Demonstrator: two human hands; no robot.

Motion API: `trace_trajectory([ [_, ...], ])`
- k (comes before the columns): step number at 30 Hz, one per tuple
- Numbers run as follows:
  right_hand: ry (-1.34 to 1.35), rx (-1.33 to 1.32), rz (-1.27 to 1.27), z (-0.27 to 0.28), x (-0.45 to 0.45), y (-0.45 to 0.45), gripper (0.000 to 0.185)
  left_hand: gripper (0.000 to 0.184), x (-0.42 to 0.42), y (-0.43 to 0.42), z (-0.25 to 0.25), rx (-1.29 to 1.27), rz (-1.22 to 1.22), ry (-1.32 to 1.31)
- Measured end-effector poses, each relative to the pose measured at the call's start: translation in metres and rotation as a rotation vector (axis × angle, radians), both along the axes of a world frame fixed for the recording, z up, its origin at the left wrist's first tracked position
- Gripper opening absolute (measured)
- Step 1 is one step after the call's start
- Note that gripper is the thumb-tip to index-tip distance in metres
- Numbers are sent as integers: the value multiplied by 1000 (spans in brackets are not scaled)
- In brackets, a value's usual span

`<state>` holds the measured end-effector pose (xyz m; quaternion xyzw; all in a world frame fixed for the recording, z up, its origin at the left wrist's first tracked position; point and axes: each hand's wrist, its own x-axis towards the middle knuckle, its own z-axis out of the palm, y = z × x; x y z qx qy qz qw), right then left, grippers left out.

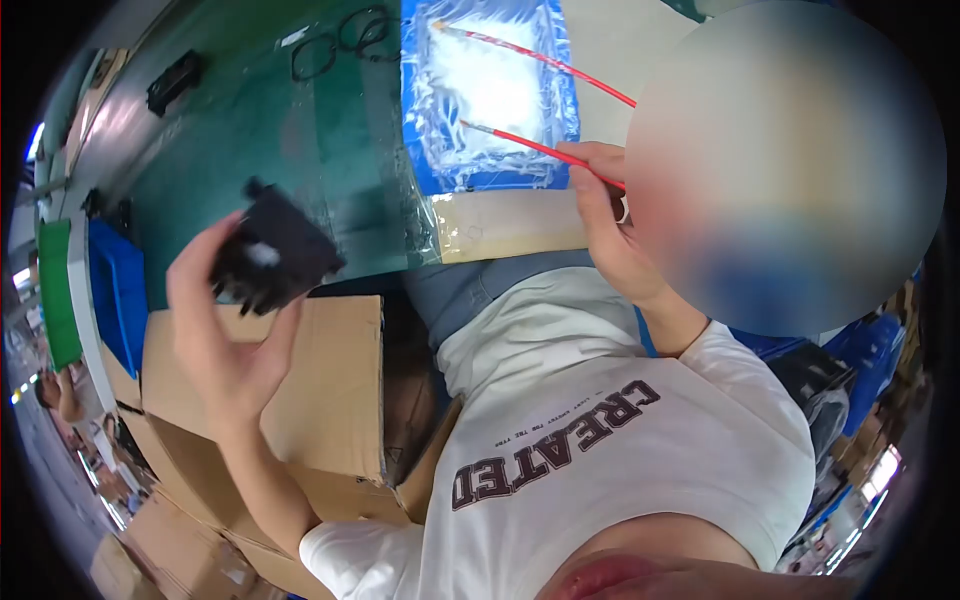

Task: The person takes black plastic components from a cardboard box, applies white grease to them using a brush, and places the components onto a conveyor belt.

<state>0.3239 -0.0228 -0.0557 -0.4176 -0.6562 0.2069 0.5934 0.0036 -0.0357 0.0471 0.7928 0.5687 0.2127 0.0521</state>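
Raised at the left over the table edge, my left hand (235, 340) grips a blocky black plastic part (275, 250) between thumb and fingers. A small pale spot shows on the part's side, and its lower edge is uneven. My right hand (610, 215) pinches a thin red-handled paintbrush (535, 147). The bristle end points left, over a white creamy substance (490, 85) smeared on a blue plastic-covered sheet or tray (422, 165). Another red-handled paintbrush (545, 58) lies across that same white area, its handle end hidden behind a blurred disc.
On the green table (230, 130) lie another black part (175, 82) and black loops (365, 35). An open cardboard box (270, 390) stands below the table edge. At the left are a blue bin (118, 290) and, farther off, another person (68, 395).
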Motion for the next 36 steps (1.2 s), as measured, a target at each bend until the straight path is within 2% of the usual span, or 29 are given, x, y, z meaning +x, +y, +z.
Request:
trace_trajectory([
  [4, -132, -75, 25, 13, -1, -1, 17, 71, 6, 26, -39, -32, -107, 33],
  [7, -198, -118, 28, 17, -5, 3, 16, 71, 1, 28, -49, -136, -68, 128],
  [14, -334, -253, 35, 28, -17, 16, 13, 74, -3, 30, -51, -194, -94, 152],
  [36, -134, -310, -60, 23, -10, 13, 12, 73, -4, 30, -58, -254, -102, 103],
])
